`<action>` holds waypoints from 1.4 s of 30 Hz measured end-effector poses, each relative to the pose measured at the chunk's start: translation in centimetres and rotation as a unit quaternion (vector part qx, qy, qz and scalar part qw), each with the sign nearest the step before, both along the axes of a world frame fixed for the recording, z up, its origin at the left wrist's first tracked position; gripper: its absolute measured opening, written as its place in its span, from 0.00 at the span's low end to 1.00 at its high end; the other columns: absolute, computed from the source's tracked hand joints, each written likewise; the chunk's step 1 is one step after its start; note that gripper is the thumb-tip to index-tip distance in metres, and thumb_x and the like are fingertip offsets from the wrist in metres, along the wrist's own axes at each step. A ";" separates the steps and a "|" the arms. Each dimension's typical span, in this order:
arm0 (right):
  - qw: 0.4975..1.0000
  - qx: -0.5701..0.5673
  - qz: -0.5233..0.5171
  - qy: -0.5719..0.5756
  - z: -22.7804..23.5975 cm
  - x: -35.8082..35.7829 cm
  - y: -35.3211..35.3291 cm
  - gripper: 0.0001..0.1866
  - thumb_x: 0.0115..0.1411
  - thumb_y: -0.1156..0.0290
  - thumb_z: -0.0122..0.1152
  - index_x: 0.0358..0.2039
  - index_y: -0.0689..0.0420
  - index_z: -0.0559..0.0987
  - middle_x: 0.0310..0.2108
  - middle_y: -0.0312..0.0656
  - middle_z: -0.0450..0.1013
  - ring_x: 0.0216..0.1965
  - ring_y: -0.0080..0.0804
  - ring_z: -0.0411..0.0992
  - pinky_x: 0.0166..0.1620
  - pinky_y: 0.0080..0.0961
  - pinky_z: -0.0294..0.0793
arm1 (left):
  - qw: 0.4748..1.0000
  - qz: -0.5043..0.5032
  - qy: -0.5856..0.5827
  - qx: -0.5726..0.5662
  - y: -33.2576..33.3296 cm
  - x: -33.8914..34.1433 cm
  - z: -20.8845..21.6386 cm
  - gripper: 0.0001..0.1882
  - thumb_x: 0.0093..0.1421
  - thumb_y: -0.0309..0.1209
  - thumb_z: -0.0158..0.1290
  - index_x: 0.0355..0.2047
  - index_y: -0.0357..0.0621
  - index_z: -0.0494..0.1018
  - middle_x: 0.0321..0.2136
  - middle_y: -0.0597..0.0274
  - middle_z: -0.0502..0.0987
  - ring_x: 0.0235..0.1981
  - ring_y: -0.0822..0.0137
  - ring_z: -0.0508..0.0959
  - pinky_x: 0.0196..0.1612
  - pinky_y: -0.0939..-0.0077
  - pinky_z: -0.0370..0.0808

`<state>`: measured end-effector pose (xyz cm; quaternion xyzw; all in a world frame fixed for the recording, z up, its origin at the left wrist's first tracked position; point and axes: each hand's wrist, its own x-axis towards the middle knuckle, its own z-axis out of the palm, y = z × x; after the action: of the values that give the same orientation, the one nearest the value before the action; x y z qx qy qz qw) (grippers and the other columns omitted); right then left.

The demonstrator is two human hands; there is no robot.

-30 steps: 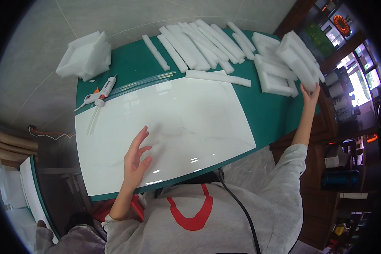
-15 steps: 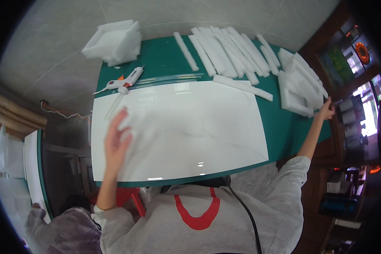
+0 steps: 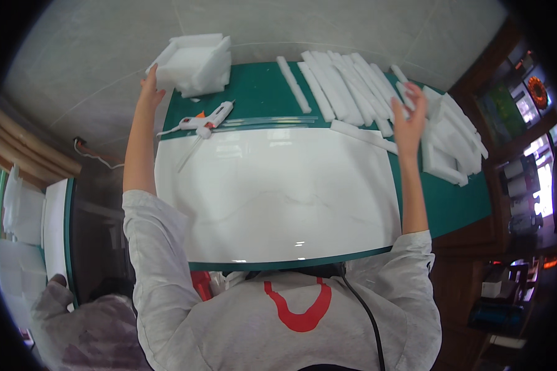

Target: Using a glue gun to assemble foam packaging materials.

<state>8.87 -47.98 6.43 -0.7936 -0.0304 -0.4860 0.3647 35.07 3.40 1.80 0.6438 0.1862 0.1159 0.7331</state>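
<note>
At the back left, a stack of white foam pieces (image 3: 199, 80) stands on the green table. My left hand (image 3: 150, 89) is at its left side, fingers stretched out and thumb apart; whether it touches the foam I cannot tell. My right hand (image 3: 410, 117) is raised by the right end of several white foam strips (image 3: 340, 93), its fingers spread with nothing in them. A glue gun (image 3: 210, 119) in white with an orange trigger lies behind the white glossy board (image 3: 278, 198). Beside it are clear glue sticks (image 3: 272, 120).
Another pile of white foam pieces (image 3: 445, 139) sits at the right of the green table (image 3: 452, 204). One foam strip (image 3: 362, 136) overlaps the board's back edge. A tiled wall rises behind. At lower left, another person (image 3: 93, 321) is by a second table.
My left hand has gone from above the board forward to the left foam stack. My right hand has left the right foam pile and come leftward, near the strips.
</note>
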 end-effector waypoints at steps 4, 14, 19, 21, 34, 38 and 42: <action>0.997 0.020 0.011 0.074 -2.3 -0.9 0.4 0.20 0.48 0.75 0.58 0.44 0.54 0.68 0.45 0.39 0.65 0.43 0.35 0.65 0.42 0.28 0.67 | 0.994 -0.093 -0.011 -0.051 2.2 3.3 -1.4 0.42 0.47 0.47 0.58 0.57 0.51 0.49 0.51 0.52 0.57 0.46 0.60 0.63 0.45 0.63 0.64; 0.988 0.049 -0.015 0.146 -3.9 -2.1 -1.3 0.18 0.51 0.75 0.56 0.45 0.53 0.69 0.47 0.35 0.65 0.45 0.30 0.65 0.44 0.23 0.66 | 0.999 0.002 0.025 -0.044 0.9 3.4 1.0 0.39 0.43 0.41 0.62 0.51 0.46 0.53 0.47 0.51 0.57 0.39 0.55 0.68 0.33 0.64 0.75; 0.990 0.082 0.002 0.117 -4.5 -2.2 -1.7 0.18 0.49 0.75 0.57 0.43 0.53 0.70 0.44 0.39 0.64 0.42 0.33 0.66 0.41 0.25 0.68 | 0.996 0.050 -0.067 -0.029 -2.6 -0.2 3.6 0.38 0.42 0.38 0.62 0.50 0.46 0.53 0.47 0.50 0.56 0.40 0.56 0.68 0.32 0.66 0.76; 0.990 0.088 0.013 0.114 -4.2 -2.3 -1.4 0.18 0.49 0.76 0.57 0.43 0.53 0.70 0.44 0.39 0.64 0.42 0.32 0.66 0.41 0.25 0.68 | 0.977 -0.066 -0.194 -0.054 -1.6 -2.2 5.1 0.35 0.44 0.35 0.61 0.49 0.45 0.54 0.45 0.53 0.60 0.40 0.57 0.69 0.35 0.69 0.76; 0.709 0.402 0.420 0.400 -3.3 -9.3 6.7 0.28 0.59 0.68 0.48 0.59 0.52 0.54 0.54 0.45 0.56 0.39 0.31 0.70 0.35 0.26 0.74 | 0.968 -0.208 -0.009 -0.137 -12.3 -32.1 -1.1 0.27 0.61 0.34 0.45 0.58 0.44 0.51 0.55 0.60 0.59 0.52 0.63 0.66 0.51 0.68 0.70; 0.729 0.337 0.347 0.485 -4.3 -9.9 7.6 0.29 0.58 0.69 0.48 0.60 0.51 0.53 0.56 0.44 0.55 0.39 0.28 0.68 0.38 0.23 0.72 | 0.960 -0.236 0.079 -0.126 -14.2 -36.3 -2.9 0.23 0.60 0.31 0.45 0.55 0.49 0.55 0.48 0.62 0.63 0.48 0.68 0.68 0.45 0.73 0.72; 0.774 0.342 0.279 0.454 -6.9 -9.6 6.7 0.30 0.57 0.71 0.50 0.60 0.51 0.55 0.56 0.42 0.57 0.40 0.21 0.65 0.43 0.17 0.67 | 0.947 -0.292 0.082 0.104 -13.5 -37.3 -5.0 0.18 0.58 0.28 0.46 0.49 0.43 0.59 0.45 0.63 0.63 0.48 0.69 0.65 0.50 0.73 0.65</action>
<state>-0.71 -41.28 -0.45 -0.7020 0.0862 0.0750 0.7030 -2.20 -10.13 -3.16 0.7500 0.0370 -0.1376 0.6459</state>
